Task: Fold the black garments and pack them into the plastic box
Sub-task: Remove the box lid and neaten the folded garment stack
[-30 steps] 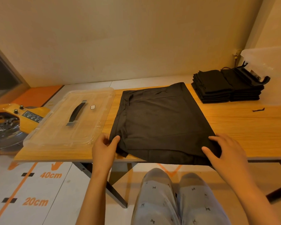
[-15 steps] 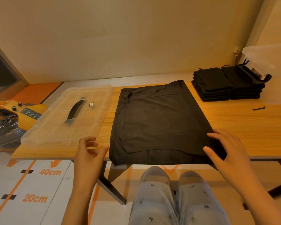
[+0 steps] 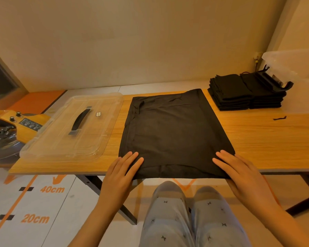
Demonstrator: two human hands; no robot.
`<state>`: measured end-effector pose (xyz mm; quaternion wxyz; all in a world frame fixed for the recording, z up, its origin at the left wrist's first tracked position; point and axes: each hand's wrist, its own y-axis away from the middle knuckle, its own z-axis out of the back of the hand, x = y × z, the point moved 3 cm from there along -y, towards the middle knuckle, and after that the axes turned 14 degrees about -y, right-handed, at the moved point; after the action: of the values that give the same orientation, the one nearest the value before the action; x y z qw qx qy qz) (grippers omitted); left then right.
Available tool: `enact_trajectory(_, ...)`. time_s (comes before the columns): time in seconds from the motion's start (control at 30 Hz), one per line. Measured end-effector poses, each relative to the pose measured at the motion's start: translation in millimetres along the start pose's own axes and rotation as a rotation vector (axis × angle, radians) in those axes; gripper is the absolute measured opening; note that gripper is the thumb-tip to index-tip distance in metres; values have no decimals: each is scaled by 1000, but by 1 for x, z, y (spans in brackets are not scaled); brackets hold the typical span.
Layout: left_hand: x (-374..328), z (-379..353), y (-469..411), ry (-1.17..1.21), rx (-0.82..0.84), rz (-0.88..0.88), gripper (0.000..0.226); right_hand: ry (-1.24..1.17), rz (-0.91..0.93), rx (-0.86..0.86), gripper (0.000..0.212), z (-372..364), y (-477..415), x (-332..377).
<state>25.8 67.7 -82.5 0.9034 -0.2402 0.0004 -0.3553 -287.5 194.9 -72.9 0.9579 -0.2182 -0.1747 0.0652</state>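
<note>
A black garment (image 3: 175, 129) lies flat on the wooden table (image 3: 266, 139), folded into a rough rectangle whose near edge hangs over the table's front. My left hand (image 3: 122, 168) rests on its near left corner with fingers straight. My right hand (image 3: 239, 168) lies flat on the near right corner. Two stacks of folded black garments (image 3: 243, 93) stand at the back right. The clear plastic box (image 3: 292, 68) sits behind them at the far right. Its clear lid (image 3: 61, 139) with a black handle lies on the table's left end.
A black hanger (image 3: 275, 82) lies on top of the right stack. A small black scrap (image 3: 279, 118) lies on the table's right part. An orange machine (image 3: 9, 129) stands left of the table. My knees (image 3: 189, 207) are under the front edge.
My left hand let go of the garment's left edge, drew back off the table, then came forward onto the near left corner. The right hand stayed on the right corner.
</note>
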Motion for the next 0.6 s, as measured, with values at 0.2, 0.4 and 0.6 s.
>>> enact_trajectory(0.2,8,15,11,77,-26,-93,39,-146,-4,4,63,13,15,-11)
enact_trajectory(0.4,15,30,16,286,45,12,36,-419,-165,-51,26,28,19,-13)
enact_trajectory(0.6,24,59,-2,548,84,234,41,-680,-259,-164,31,56,-8,0)
